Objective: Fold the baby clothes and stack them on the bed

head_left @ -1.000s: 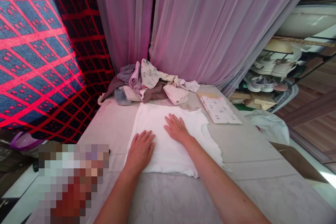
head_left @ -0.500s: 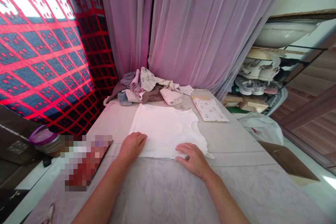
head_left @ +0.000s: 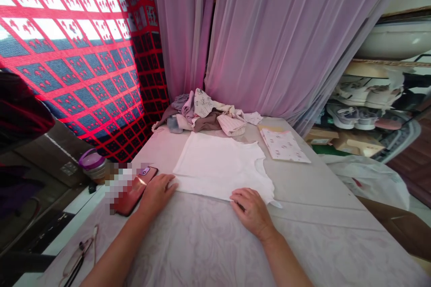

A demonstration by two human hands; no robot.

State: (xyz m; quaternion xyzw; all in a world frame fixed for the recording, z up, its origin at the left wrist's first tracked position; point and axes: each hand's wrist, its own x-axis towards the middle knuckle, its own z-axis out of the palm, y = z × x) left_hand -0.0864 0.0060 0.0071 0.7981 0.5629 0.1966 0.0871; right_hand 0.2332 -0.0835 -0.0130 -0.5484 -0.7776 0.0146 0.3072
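A small white sleeveless top (head_left: 218, 166) lies spread flat on the table (head_left: 202, 242), its neck and armholes toward the right. At the top's near left corner rests my left hand (head_left: 157, 193), fingers stretched out and low against the fabric. My right hand (head_left: 252, 210) lies on the near edge, right of the middle, with its fingers extended and the thumb a little apart. Neither hand lifts the cloth. Just left of my left hand is a red phone (head_left: 136, 195), partly blurred out.
A heap of mixed clothes (head_left: 205, 119) sits at the back against the purple curtain (head_left: 256, 45). To its right lies a folded printed cloth (head_left: 284, 143). Eyeglasses (head_left: 76, 258) are at the front left. Shelves with shoes (head_left: 353, 114) stand to the right.
The view has turned left, so the scene sits further right. My left hand has slid from the top's left side to its near corner. My right-hand fingers are closer together.
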